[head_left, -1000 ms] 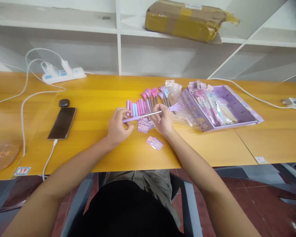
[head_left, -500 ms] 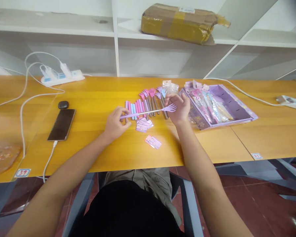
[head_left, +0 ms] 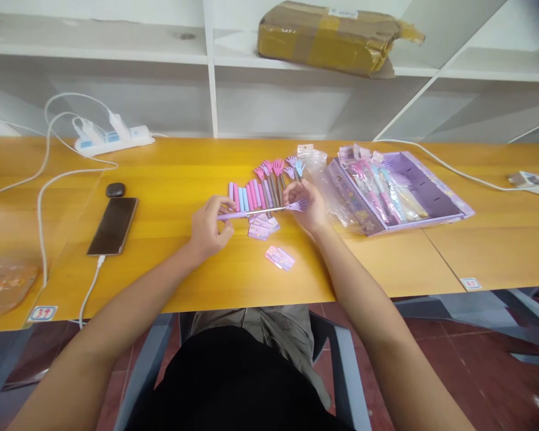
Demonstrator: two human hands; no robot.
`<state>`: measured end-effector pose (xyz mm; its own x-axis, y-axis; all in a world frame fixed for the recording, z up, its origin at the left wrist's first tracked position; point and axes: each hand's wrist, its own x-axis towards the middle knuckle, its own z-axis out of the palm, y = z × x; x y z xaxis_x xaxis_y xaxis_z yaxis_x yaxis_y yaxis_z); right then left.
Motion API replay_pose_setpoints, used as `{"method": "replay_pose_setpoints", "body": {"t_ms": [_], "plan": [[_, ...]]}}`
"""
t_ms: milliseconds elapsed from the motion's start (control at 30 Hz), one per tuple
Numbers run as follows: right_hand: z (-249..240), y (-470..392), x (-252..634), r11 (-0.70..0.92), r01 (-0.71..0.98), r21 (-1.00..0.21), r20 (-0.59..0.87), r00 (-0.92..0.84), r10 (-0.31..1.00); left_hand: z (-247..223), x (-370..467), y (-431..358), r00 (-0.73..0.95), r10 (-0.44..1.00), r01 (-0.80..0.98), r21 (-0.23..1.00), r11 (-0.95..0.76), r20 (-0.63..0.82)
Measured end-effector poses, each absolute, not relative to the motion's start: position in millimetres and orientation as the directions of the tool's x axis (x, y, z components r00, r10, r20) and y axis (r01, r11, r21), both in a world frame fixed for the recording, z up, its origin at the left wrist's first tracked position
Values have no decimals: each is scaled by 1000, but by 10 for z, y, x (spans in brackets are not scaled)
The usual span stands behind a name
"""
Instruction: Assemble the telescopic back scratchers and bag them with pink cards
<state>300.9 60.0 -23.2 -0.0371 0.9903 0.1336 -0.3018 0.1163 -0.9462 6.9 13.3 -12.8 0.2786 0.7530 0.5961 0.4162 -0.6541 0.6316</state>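
On the table (head_left: 363, 269), the purple display box (head_left: 435, 194) already holds bagged back scratchers (head_left: 387, 194). Over this table, your left hand (head_left: 209, 228) pinches a purple back scratcher (head_left: 266, 211) by its handle (head_left: 233, 216); your right hand (head_left: 313, 208) curls at its claw (head_left: 299, 205) (whether it grips, I cannot tell). Claw rods (head_left: 278, 167), loose sleeves (head_left: 245, 199) and cards (head_left: 279, 258) remain unbagged.

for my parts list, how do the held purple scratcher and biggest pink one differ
The purple scratcher is held in the left hand; the pink scratcher lies on the table. The purple scratcher's head is purple and points right; the pink scratcher's is pink and points toward the shelves. Both heads are hand-shaped.
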Motion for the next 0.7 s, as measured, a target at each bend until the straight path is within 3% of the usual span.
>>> {"method": "replay_pose_setpoints", "body": {"t_ms": [700], "plan": [[-204, 407, 2734, 69, -393, -917, 112, -86, 990, -162, 139, 15, 238, 773, 361, 685, -633, 589]]}}
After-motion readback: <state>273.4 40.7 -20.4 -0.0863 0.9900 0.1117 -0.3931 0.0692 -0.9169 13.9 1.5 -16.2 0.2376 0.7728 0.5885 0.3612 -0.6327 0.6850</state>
